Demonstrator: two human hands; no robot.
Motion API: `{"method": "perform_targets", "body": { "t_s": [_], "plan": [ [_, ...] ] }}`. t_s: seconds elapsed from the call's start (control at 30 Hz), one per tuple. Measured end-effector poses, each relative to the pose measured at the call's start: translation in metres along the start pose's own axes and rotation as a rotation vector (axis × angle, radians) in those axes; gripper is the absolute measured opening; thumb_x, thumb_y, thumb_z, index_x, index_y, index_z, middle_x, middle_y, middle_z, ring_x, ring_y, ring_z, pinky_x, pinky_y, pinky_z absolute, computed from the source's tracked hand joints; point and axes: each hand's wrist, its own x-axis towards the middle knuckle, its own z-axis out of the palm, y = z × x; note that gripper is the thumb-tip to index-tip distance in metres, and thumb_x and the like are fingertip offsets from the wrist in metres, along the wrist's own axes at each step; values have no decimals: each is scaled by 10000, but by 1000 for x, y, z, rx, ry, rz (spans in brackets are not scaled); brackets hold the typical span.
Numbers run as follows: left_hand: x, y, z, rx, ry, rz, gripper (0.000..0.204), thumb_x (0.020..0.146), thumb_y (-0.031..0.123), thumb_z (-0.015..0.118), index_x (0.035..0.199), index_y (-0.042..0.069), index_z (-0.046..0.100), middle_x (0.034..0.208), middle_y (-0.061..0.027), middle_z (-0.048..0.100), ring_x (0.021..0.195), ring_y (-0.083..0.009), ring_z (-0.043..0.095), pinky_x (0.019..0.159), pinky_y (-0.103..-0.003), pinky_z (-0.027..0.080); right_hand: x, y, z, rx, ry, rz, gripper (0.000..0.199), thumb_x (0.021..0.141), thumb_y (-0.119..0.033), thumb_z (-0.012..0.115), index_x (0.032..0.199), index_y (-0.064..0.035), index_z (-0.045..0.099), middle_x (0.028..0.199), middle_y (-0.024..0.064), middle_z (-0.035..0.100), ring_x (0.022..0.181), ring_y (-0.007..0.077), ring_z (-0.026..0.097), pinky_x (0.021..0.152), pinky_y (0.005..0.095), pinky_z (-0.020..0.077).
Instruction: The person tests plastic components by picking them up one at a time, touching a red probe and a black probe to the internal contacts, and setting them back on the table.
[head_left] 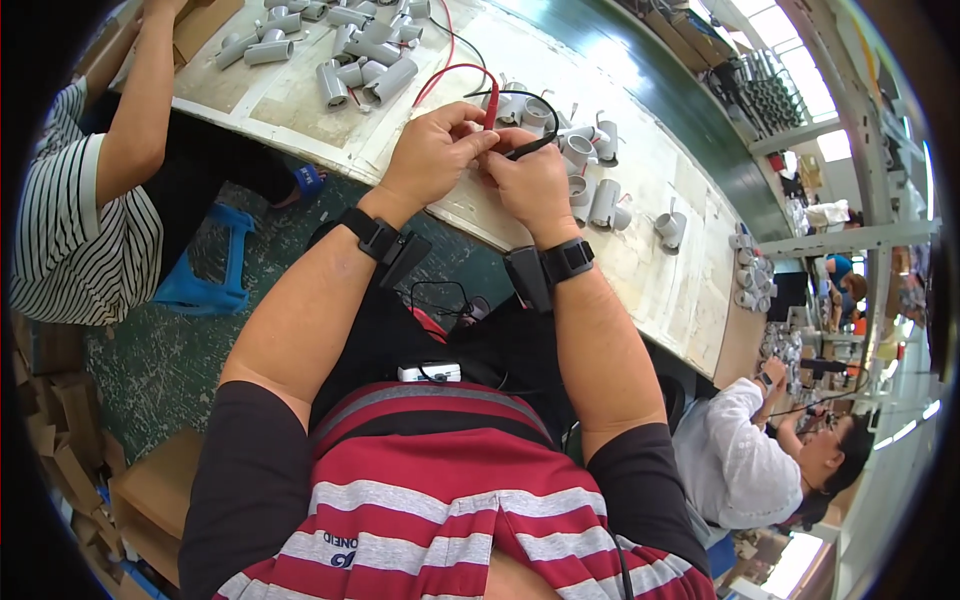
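Note:
My two hands meet over the near edge of the worktable. Closed fingers of my left hand (432, 155) grip a red test probe (491, 108), its red lead looping back over the table. A black test probe (530, 149) lies in the closed fingers of my right hand (532, 188), with a black lead curving above it. Both probe tips, and whatever sits between the fingertips, are hidden. Just right of my right hand stand several grey-white tubular housings (578, 152) with short side branches.
More grey-white housings (372, 50) are piled at the far left of the worktable (455, 212). A single housing (670, 229) lies to the right. One person (85, 215) works at the left near a blue stool (215, 262), another (745, 450) at the right. Cardboard boxes (155, 480) fill the lower left.

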Motion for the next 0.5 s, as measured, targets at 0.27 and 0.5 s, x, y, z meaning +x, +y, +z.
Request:
{"method": "perform_targets", "body": {
  "t_s": [0.27,0.5],
  "plan": [
    [12,6,-10,-135,105,-141,240,959,184,732,1134,21,715,851,-62,716,750,-119,657,683,-283,529,-11,-6,-5,208,-5,77,223,907,-75,740,1093,47,722,836,49,728,701,101,679,625,245,542],
    [52,2,1,458,77,78,340,894,198,736,1170,3,699,1042,-176,743,928,-307,732,828,-400,584,-14,10,-9,307,-23,90,225,907,-53,739,1108,42,709,855,52,726,692,106,673,602,248,526]
  ]
}}
